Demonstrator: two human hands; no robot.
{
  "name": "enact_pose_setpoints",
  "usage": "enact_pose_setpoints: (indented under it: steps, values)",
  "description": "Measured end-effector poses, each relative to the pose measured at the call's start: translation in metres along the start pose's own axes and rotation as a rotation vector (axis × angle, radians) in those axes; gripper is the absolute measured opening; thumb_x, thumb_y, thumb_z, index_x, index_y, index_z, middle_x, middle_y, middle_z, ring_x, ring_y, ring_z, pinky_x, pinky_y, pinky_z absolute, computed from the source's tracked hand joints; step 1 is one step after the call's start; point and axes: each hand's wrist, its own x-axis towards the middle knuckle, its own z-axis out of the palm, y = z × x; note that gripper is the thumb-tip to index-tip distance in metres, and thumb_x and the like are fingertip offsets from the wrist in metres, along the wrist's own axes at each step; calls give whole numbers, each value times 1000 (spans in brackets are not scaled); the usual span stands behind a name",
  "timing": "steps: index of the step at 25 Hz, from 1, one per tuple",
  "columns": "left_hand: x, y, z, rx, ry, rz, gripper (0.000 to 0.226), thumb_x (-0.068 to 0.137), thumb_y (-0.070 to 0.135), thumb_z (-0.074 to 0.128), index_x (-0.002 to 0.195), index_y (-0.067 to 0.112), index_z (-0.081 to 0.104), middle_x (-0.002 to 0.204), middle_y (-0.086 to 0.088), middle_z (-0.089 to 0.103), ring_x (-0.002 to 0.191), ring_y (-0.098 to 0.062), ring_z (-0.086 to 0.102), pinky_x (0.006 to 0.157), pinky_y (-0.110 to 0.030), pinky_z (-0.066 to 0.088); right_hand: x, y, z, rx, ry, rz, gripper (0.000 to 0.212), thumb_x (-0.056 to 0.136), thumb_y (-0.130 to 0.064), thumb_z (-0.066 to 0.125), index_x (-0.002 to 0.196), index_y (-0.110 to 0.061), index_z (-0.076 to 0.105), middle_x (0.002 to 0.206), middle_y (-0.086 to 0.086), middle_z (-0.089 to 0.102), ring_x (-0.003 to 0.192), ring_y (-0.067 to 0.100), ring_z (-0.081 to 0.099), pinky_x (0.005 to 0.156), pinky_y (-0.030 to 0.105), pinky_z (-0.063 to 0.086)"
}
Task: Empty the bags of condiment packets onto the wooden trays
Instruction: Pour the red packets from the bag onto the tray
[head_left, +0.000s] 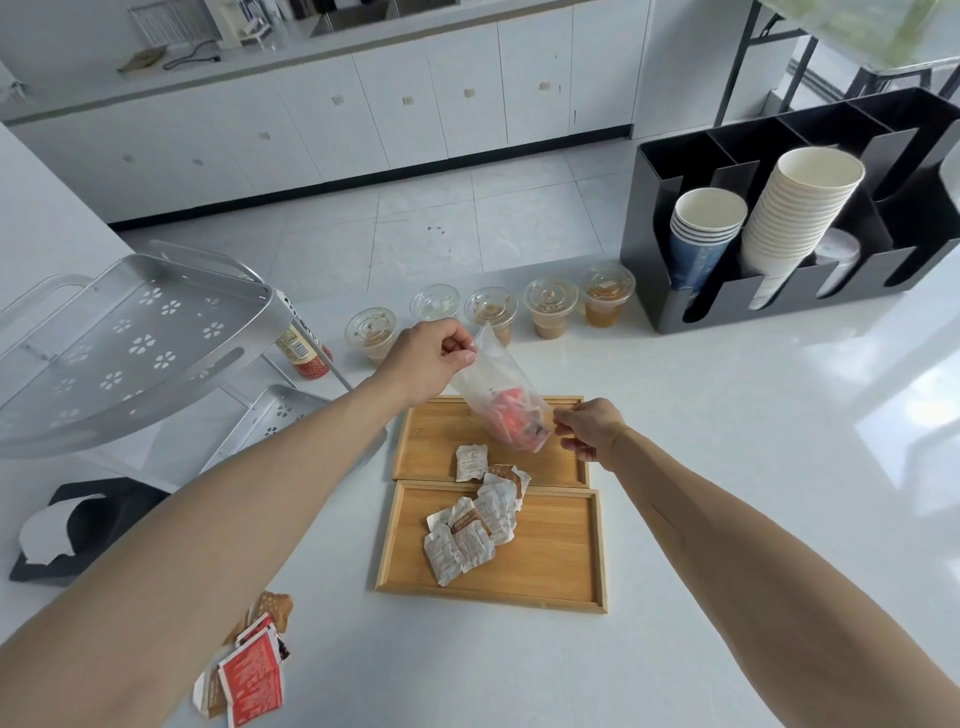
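Note:
A clear plastic bag (501, 392) with red condiment packets inside hangs tilted above the far wooden tray (431, 447). My left hand (431, 364) pinches the bag's upper end. My right hand (592, 428) pinches its lower corner. White and brown packets (472, 530) lie piled on the near wooden tray (556, 566), some spilling over the rim onto the far tray. One white packet (471, 462) lies on the far tray.
Loose red and brown packets (249, 670) lie on the white table under my left forearm. Several lidded plastic cups (550, 306) stand in a row behind the trays. A black cup organiser (779, 291), a metal rack (140, 338), a sauce bottle (304, 353) and a black napkin holder (78, 530) surround them.

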Motion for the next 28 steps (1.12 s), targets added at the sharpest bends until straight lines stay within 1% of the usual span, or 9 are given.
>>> enact_pose_setpoints:
  steps: [3, 6, 8, 10, 14, 18, 22, 25, 28]
  values:
    - [0, 0, 1, -23, -10, -5, 7, 89, 13, 66, 95, 13, 68, 81, 5, 61, 77, -14, 56, 84, -45, 56, 1, 1, -1, -3, 4, -4, 20, 97, -21, 61, 96, -2, 67, 71, 5, 64, 49, 13, 54, 41, 20, 36]
    - [-2, 1, 3, -59, -26, 1, 7, 89, 14, 66, 96, 13, 67, 86, 1, 64, 78, -14, 56, 85, -47, 56, 1, 2, -5, -6, -3, -4, 21, 97, -21, 61, 93, -2, 69, 69, 5, 64, 48, 13, 52, 42, 21, 36]
    - [-3, 3, 4, -58, -24, 12, 7, 89, 14, 66, 96, 14, 67, 83, 7, 63, 76, -11, 56, 85, -46, 56, -1, 3, -8, 3, -4, -6, 21, 96, -21, 61, 87, -4, 68, 69, 5, 63, 49, 13, 50, 43, 22, 36]
    - [-1, 5, 3, -60, -6, 25, 6, 89, 14, 66, 95, 14, 67, 80, 10, 61, 72, -8, 54, 83, -46, 57, -3, 4, -9, 37, -5, -11, 20, 96, -20, 61, 85, -4, 67, 70, 5, 63, 50, 12, 49, 44, 23, 35]
    - [1, 15, -1, -71, 18, 81, 4, 89, 13, 66, 91, 15, 67, 80, 5, 63, 75, -13, 55, 81, -46, 56, -8, 3, -8, 59, -11, -48, 21, 96, -22, 61, 90, -3, 69, 70, 2, 62, 48, 11, 45, 43, 21, 31]
    - [0, 21, -1, -83, 27, 107, 8, 89, 11, 66, 88, 19, 65, 80, 7, 63, 77, -13, 56, 80, -46, 56, -13, 4, -10, 98, 0, -72, 20, 96, -22, 61, 81, -10, 66, 78, 2, 65, 50, 11, 44, 42, 20, 30]
    - [1, 24, 0, -83, 71, 133, 6, 88, 11, 66, 89, 17, 66, 85, 2, 65, 79, -15, 57, 80, -44, 56, -18, 3, -16, 111, 29, -98, 22, 97, -26, 59, 82, -12, 66, 82, 1, 67, 53, 11, 43, 40, 20, 32]
    - [1, 28, 0, -93, 111, 151, 7, 88, 11, 66, 88, 18, 66, 82, 7, 64, 79, -12, 57, 81, -40, 56, -22, -1, -19, 133, 47, -125, 21, 97, -27, 59, 86, -11, 67, 84, 0, 67, 54, 11, 43, 41, 21, 31]
    - [0, 30, -4, -98, 143, 154, 9, 88, 10, 66, 87, 19, 66, 77, 15, 61, 78, -11, 56, 81, -42, 56, -26, -5, -21, 154, 67, -144, 22, 97, -29, 59, 87, -12, 67, 84, -1, 67, 57, 12, 44, 45, 23, 34]
